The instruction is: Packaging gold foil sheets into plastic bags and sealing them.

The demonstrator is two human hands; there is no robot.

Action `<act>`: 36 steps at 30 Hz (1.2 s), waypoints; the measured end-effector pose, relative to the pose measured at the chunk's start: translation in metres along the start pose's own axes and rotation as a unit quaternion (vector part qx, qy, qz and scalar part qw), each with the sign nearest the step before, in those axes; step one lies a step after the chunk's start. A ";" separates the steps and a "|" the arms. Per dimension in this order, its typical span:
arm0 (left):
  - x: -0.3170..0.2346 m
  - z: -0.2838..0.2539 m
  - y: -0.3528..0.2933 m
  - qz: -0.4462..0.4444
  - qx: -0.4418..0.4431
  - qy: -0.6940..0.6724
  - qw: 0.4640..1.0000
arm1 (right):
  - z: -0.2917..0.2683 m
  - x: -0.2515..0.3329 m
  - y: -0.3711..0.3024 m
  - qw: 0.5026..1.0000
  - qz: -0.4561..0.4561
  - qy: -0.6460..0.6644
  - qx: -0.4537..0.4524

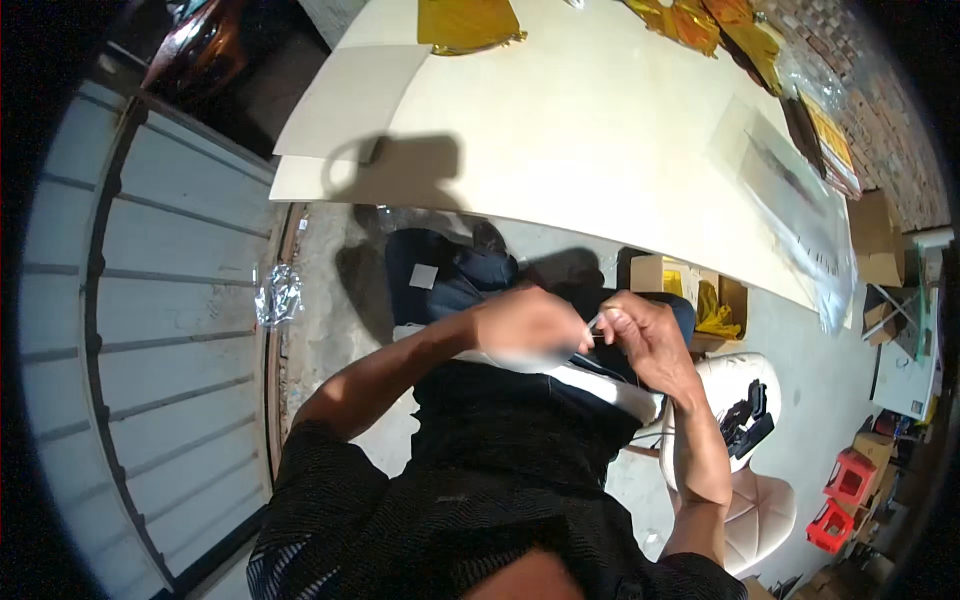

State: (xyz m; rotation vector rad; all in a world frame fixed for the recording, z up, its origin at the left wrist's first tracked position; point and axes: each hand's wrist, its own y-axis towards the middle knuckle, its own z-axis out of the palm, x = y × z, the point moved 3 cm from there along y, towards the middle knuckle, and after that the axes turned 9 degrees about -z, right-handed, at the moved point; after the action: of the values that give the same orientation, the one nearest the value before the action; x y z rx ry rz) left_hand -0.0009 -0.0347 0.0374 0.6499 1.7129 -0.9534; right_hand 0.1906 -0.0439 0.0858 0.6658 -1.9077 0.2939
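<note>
My two hands are close together above my lap, short of the table's near edge. Between their fingertips is a thin, pale strip (597, 325), too small for me to name its kind. My right hand (645, 338) pinches it between thumb and fingers. My left hand (528, 325) is closed with its fingertips at the strip's other end; much of this hand is smeared. Below the hands, a long white piece of material (610, 392) lies across my lap. A small white square (423, 276) rests on the dark fabric left of my hands.
The pale table (560, 130) carries a white sheet (350, 100), gold foil bags (468, 25) and clear plastic bags (795, 205). Under its right side stands a cardboard box (735, 295) with yellow packets. A white chair (735, 390) holding black items is to my right; red stools (850, 475) stand farther off.
</note>
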 end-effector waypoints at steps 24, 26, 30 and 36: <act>-0.057 -0.021 0.007 0.181 -0.252 0.147 0.939 | -0.010 0.025 -0.004 0.993 -0.043 0.088 0.059; -0.063 -0.018 0.002 0.050 -0.067 0.079 0.993 | -0.038 0.023 -0.006 0.992 0.038 0.113 -0.033; -0.061 -0.015 0.003 0.173 -0.131 -0.234 0.948 | -0.005 0.007 -0.006 0.994 -0.087 0.065 0.032; -0.053 -0.019 -0.004 0.146 0.035 -0.184 0.971 | -0.047 0.021 -0.005 0.996 -0.039 0.054 -0.052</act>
State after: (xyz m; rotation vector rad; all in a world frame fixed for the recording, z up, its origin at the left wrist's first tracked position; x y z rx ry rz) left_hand 0.0033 -0.0199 0.0921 0.6997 1.2230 -0.8638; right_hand 0.2231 -0.0319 0.1238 0.6401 -1.7774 0.1766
